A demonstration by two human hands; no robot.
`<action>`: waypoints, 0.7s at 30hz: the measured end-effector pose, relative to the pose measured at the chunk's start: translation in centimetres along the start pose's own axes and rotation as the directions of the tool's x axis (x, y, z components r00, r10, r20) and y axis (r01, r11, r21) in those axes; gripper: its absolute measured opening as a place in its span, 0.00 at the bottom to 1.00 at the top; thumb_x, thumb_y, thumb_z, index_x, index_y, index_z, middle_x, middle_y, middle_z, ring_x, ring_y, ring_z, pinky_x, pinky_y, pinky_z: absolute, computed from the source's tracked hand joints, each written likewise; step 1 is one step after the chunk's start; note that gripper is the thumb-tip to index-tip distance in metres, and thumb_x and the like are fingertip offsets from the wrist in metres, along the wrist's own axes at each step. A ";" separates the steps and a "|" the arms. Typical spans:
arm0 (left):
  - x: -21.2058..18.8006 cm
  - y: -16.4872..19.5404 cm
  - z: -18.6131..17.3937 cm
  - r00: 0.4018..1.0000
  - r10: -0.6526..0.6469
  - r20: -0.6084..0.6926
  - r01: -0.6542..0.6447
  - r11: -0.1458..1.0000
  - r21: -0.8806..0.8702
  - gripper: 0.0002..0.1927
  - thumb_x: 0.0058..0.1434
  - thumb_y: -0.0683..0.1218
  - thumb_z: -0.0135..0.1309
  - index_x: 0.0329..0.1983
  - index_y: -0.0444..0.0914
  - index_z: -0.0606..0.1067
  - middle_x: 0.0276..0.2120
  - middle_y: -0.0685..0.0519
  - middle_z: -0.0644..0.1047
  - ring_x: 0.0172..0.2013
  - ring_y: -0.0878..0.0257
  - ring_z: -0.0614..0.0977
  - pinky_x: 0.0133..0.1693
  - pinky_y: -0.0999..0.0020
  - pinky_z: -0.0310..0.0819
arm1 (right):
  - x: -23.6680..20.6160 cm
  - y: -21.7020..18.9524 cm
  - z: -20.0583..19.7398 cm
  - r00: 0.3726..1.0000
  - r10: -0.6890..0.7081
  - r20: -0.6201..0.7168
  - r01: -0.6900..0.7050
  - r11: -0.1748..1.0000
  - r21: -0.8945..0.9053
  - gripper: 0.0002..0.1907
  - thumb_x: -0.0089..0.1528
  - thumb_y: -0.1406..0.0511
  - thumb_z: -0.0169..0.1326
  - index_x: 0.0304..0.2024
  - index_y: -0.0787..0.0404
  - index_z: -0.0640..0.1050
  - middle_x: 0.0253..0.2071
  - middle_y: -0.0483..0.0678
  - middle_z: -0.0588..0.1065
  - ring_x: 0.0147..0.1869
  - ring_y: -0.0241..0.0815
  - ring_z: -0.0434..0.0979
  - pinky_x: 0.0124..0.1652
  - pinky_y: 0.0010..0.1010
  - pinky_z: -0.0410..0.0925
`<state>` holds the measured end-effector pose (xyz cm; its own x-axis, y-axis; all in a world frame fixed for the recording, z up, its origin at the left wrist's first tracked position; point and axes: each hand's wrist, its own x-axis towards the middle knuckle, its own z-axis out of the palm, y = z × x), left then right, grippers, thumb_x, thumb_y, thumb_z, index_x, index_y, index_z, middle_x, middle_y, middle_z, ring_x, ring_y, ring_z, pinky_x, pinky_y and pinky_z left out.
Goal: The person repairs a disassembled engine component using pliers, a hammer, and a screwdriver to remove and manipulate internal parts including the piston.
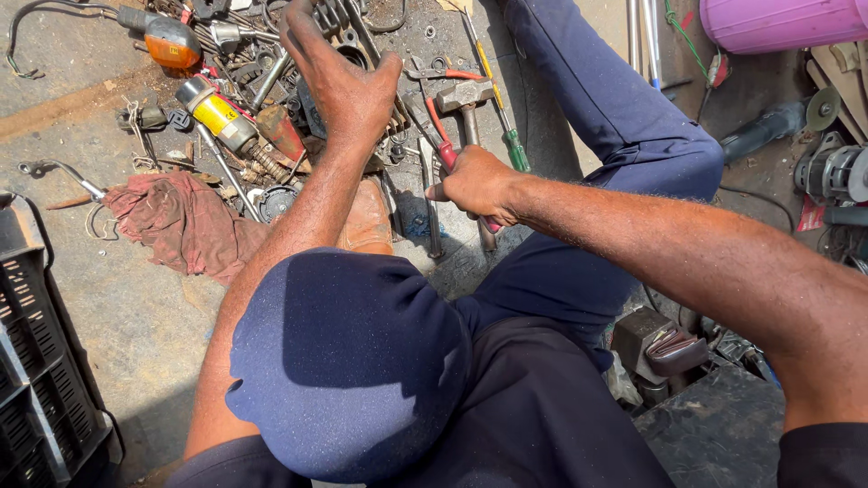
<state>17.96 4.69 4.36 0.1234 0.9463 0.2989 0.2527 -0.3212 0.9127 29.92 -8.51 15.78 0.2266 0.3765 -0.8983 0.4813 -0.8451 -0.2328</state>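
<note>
The left hand [348, 86] presses spread-fingered on a dark ribbed metal engine part [339, 27], seemingly steadying it on the concrete floor [136, 307]. The right hand [477, 185] is fisted around red-handled pliers [440, 136], lifted for leverage.

head camera, looking steeply down, close

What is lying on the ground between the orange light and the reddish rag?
In the head view, between the orange light and the reddish rag lies a yellow cylindrical part among loose metal bits.

A yellow label [217, 113] wraps the small cylinder among the tools, upper left; a red tag [811, 215] lies far right.
</note>
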 end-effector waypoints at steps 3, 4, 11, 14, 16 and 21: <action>0.0 -1.7 -0.4 1.000 -0.016 0.019 0.015 1.000 0.018 0.52 0.54 0.44 0.73 0.72 0.33 0.51 0.62 0.38 0.58 0.68 0.41 0.63 0.71 0.46 0.58 | 1.5 1.3 1.1 0.990 -0.123 -0.071 0.121 0.992 -0.033 0.18 0.60 0.58 0.65 0.31 0.67 0.77 0.26 0.52 0.75 0.31 0.45 0.78 0.34 0.40 0.71; -0.1 -2.1 -0.3 1.000 -0.007 0.027 0.006 1.000 0.030 0.50 0.55 0.44 0.73 0.71 0.33 0.52 0.61 0.38 0.59 0.68 0.42 0.64 0.71 0.46 0.58 | 2.1 1.8 1.4 0.977 -0.181 -0.111 0.177 0.983 -0.041 0.18 0.59 0.58 0.65 0.33 0.66 0.76 0.27 0.53 0.76 0.33 0.47 0.79 0.35 0.41 0.71; 5.7 -2.7 -4.0 0.798 -0.593 0.108 0.570 0.683 -0.457 0.35 0.60 0.43 0.68 0.63 0.30 0.62 0.54 0.35 0.70 0.51 0.46 0.73 0.55 0.48 0.72 | 2.6 7.1 6.9 0.922 -0.368 -0.120 0.360 0.929 -0.081 0.20 0.61 0.60 0.63 0.45 0.67 0.73 0.31 0.63 0.76 0.38 0.63 0.79 0.41 0.47 0.69; 6.4 -3.1 -8.0 0.772 -0.615 0.163 0.571 0.557 -0.602 0.45 0.54 0.38 0.64 0.70 0.39 0.52 0.60 0.35 0.67 0.56 0.44 0.75 0.57 0.49 0.77 | 1.9 10.0 10.0 0.888 -0.412 -0.204 0.442 0.887 0.132 0.24 0.58 0.60 0.66 0.51 0.66 0.74 0.32 0.58 0.76 0.37 0.54 0.77 0.40 0.43 0.70; 4.7 -3.3 -8.6 0.844 -0.532 0.059 0.510 0.765 -0.393 0.44 0.58 0.40 0.63 0.73 0.37 0.54 0.66 0.39 0.64 0.64 0.52 0.72 0.65 0.55 0.72 | 3.0 10.9 10.3 0.911 -0.381 -0.158 0.411 0.871 0.269 0.22 0.59 0.61 0.66 0.49 0.66 0.75 0.31 0.54 0.76 0.34 0.45 0.75 0.39 0.38 0.70; 2.3 -3.8 -7.8 0.945 -0.318 0.071 0.325 0.908 -0.262 0.49 0.64 0.40 0.67 0.77 0.36 0.45 0.72 0.42 0.58 0.72 0.52 0.61 0.75 0.58 0.50 | 4.9 8.7 6.6 0.938 -0.344 0.041 0.261 0.778 0.572 0.16 0.57 0.67 0.63 0.46 0.59 0.75 0.32 0.40 0.75 0.34 0.31 0.74 0.36 0.27 0.70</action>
<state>9.81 8.42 3.75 0.1046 0.9941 -0.0275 0.0180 0.0257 0.9995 29.62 -16.47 6.89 0.0123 0.6287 -0.7776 -0.0510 -0.7762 -0.6284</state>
